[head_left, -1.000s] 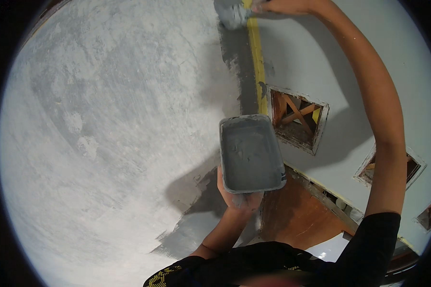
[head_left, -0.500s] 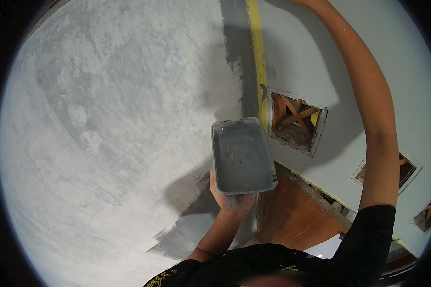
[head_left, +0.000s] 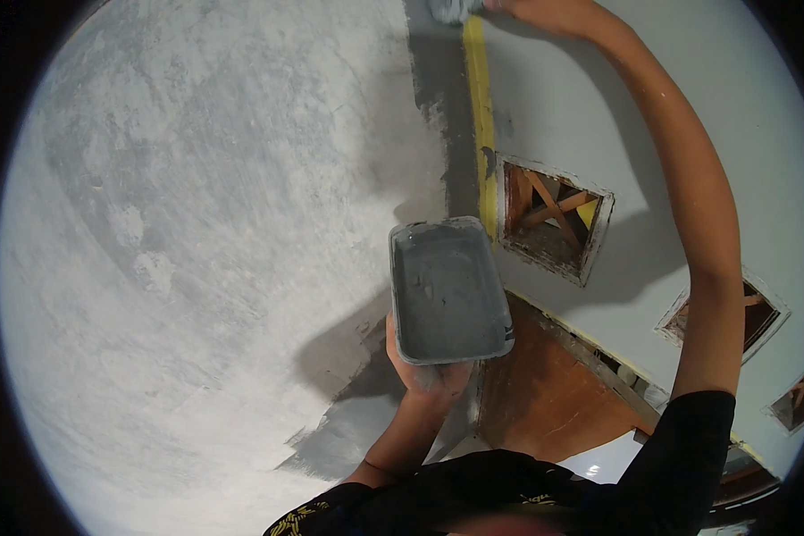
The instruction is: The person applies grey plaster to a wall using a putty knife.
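My left hand [head_left: 433,379] is wrapped under the near end of a rectangular paint tub [head_left: 454,359], holding it up in the middle of the view. Grey paint coats the inside of the tub. At the top edge, my right hand [head_left: 509,7] is partly cut off. Its fingers close on a grey paint-smeared tool [head_left: 456,9], whose exact kind cannot be made out. The tool is at the upper part of a dark grey painted band [head_left: 460,170], beside a yellow strip [head_left: 480,98] that runs along the corner.
A patchy whitish-grey wall [head_left: 214,196] fills the left. On the pale wall [head_left: 554,107] to the right is a framed vent opening [head_left: 556,214] with crossed slats; further vents follow. A brown wooden panel [head_left: 545,384] stands below, near a darker grey patch [head_left: 353,433].
My right hand has come slightly down and left, so the paint-smeared tool now shows at the top edge. The tub has shifted a little left in view, still held by my left hand.
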